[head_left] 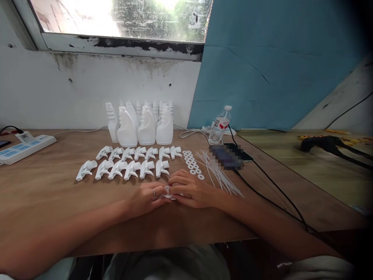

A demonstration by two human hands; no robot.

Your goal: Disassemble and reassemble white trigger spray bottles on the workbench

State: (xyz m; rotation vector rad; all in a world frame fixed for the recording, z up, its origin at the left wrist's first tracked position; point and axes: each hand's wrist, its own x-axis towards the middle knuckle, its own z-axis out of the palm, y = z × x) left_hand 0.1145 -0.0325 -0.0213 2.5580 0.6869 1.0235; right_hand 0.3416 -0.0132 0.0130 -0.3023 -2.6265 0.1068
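Near the front edge of the brown table, my left hand [148,197] and my right hand [192,189] meet around a white spray head [168,191]. Fingers of both hands press on it and hide most of it. A ring shows on a finger of my left hand. Beyond my hands lie two rows of white spray heads [132,170]. White washers [192,165] are grouped behind my right hand, and thin white tubes [223,177] lie loosely beside them, to the right.
White empty-necked bottles [147,127] stand at the back by the wall. A water bottle [220,126] stands behind a blurred phone-like object [226,156]. Black cables [271,202] cross the right side. A power strip [27,149] lies far left.
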